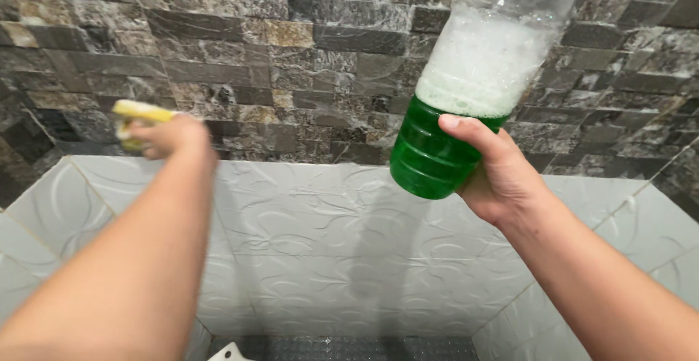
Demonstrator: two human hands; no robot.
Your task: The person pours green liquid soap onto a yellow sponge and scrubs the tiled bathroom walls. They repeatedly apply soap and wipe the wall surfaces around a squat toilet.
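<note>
left hand [169, 136]: grip closed on yellow sponge [138, 117], blurred | right hand [499, 175]: grip wrapped around bottle [473, 84] of green liquid and foam | behind: tiled wall [313, 222]

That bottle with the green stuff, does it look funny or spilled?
Nothing has spilled. The clear bottle in the right hand is tilted, and thick white foam sits on top of the green liquid. The left hand holds a yellow sponge against the dark stone wall.
</note>
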